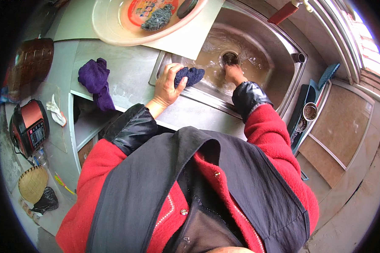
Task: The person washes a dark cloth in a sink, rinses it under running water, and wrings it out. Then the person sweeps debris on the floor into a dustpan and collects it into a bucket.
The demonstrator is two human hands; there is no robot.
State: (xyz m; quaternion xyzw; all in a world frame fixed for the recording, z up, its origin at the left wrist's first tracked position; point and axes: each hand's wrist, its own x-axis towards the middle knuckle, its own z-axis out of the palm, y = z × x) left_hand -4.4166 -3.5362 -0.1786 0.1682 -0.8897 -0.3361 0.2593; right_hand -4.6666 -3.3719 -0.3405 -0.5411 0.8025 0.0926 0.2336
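Observation:
My left hand grips a bunched dark blue knitted cloth at the near left edge of the stainless steel sink. Lower down, inside the basin, my right hand reaches to the round drain. Its fingertips point into the dark opening, and I cannot tell whether they hold anything. Murky brownish water with bubbles covers the basin floor around the hand. On the counter left of the sink lies a crumpled purple cloth, one end hanging over the front edge.
A plastic basin with a steel wool scourer stands on a pale board overlapping the sink's left part. An electric cooker and a white glove sit at far left. Strainers lie right of the sink.

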